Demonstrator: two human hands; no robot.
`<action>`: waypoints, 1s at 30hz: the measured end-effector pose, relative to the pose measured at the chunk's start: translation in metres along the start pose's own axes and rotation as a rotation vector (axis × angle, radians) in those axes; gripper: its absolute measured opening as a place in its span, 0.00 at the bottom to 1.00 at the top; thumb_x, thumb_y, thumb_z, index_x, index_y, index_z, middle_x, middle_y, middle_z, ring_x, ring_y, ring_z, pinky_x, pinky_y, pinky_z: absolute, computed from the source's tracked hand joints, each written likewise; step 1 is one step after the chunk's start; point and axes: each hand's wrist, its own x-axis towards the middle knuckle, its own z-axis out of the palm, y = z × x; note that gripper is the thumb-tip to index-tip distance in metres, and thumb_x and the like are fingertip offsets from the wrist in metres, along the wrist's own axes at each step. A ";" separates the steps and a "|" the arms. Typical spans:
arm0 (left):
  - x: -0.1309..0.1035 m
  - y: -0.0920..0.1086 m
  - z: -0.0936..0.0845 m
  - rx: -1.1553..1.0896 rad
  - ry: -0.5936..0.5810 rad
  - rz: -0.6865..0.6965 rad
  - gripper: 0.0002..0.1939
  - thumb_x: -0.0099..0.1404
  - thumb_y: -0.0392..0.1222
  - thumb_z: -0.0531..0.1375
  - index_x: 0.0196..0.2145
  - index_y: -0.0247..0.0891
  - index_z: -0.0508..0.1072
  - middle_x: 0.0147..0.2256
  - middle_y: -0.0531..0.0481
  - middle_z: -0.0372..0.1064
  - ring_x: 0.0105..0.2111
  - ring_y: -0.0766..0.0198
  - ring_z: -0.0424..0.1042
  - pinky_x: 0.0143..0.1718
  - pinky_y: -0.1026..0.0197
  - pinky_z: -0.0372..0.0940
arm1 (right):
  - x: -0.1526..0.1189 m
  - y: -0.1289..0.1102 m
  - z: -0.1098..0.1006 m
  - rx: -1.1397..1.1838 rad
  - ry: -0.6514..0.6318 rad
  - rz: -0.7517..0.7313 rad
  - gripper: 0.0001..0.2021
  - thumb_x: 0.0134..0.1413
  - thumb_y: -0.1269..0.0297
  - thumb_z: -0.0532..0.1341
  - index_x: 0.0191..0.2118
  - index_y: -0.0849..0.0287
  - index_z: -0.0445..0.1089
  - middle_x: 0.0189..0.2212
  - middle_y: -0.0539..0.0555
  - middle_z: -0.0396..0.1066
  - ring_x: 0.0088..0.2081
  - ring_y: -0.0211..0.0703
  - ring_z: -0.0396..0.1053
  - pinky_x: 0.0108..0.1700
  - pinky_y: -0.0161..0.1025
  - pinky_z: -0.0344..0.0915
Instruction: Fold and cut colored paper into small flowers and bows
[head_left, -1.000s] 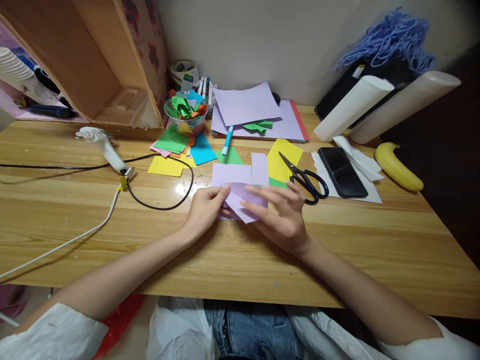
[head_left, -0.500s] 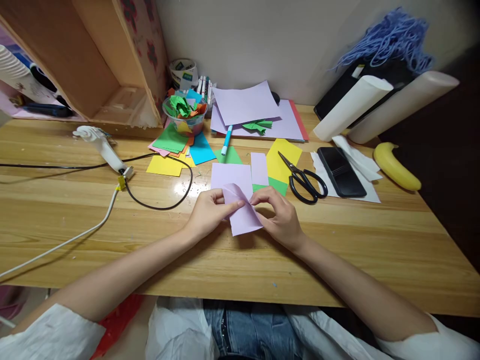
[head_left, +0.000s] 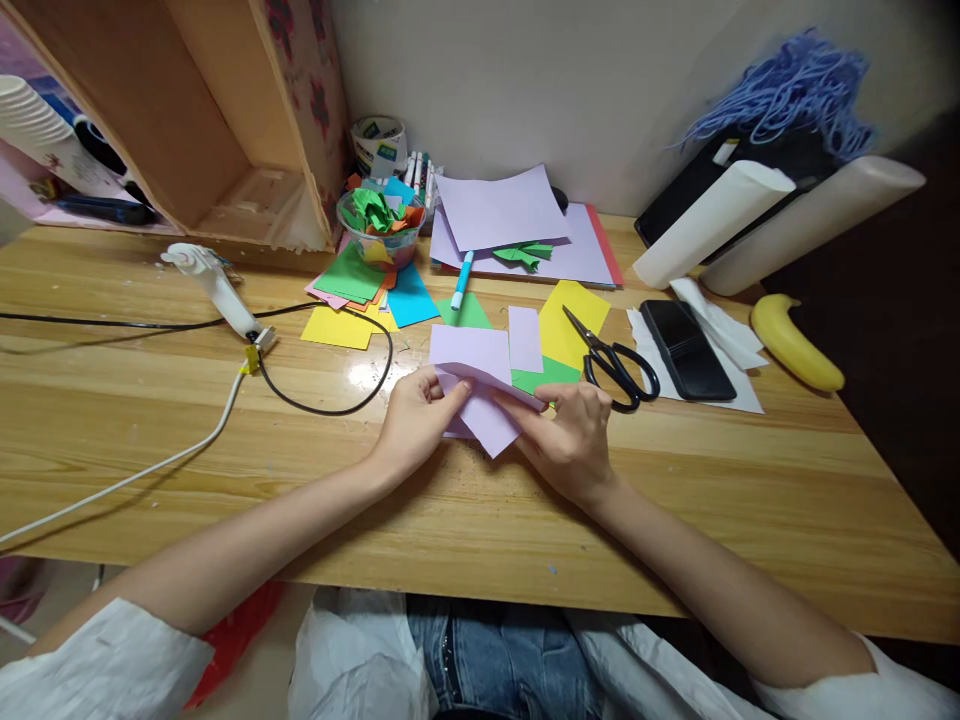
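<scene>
A creased sheet of purple paper (head_left: 493, 422) is held between my two hands, just above the front middle of the desk. My left hand (head_left: 420, 415) pinches its left side, thumb on top. At its right side my right hand (head_left: 566, 430) grips the edge, with the fingers curled and the thumb along the paper. Behind it lie another purple sheet (head_left: 472, 345) and a narrow purple strip (head_left: 525, 338). Green paper (head_left: 551, 374) and a yellow sheet (head_left: 574, 318) are right of these. Black-handled scissors (head_left: 619, 370) rest beyond my right hand.
A phone (head_left: 686, 350) on white paper and a banana (head_left: 796, 342) lie to the right. Cables (head_left: 330, 412) and a white device (head_left: 217, 290) are left. Behind are a tub of paper scraps (head_left: 381, 235), a blue marker (head_left: 463, 280), coloured sheets (head_left: 349, 275) and white rolls (head_left: 712, 222).
The held purple paper has turned and its fold now runs slantwise to the right. My right hand has shifted along its edge with fingers curled more. The view has moved slightly.
</scene>
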 end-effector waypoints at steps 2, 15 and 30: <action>0.000 -0.001 0.000 0.003 -0.024 0.006 0.11 0.54 0.44 0.60 0.33 0.33 0.72 0.30 0.49 0.73 0.29 0.65 0.70 0.30 0.65 0.64 | 0.001 -0.001 0.000 0.014 -0.009 0.021 0.12 0.51 0.68 0.61 0.43 0.50 0.70 0.32 0.54 0.60 0.35 0.45 0.55 0.39 0.43 0.52; 0.002 -0.005 -0.002 0.055 -0.034 -0.055 0.16 0.55 0.51 0.59 0.32 0.33 0.70 0.27 0.50 0.71 0.26 0.65 0.69 0.28 0.64 0.64 | 0.005 0.008 0.003 0.421 -0.033 0.169 0.15 0.49 0.74 0.58 0.43 0.50 0.65 0.41 0.55 0.60 0.43 0.47 0.61 0.43 0.48 0.63; -0.002 -0.003 0.003 0.026 -0.202 -0.142 0.17 0.56 0.53 0.56 0.26 0.34 0.70 0.23 0.51 0.70 0.25 0.63 0.71 0.31 0.59 0.68 | 0.007 0.008 0.008 0.825 -0.110 0.439 0.03 0.52 0.68 0.59 0.35 0.57 0.67 0.33 0.53 0.67 0.37 0.43 0.67 0.40 0.43 0.66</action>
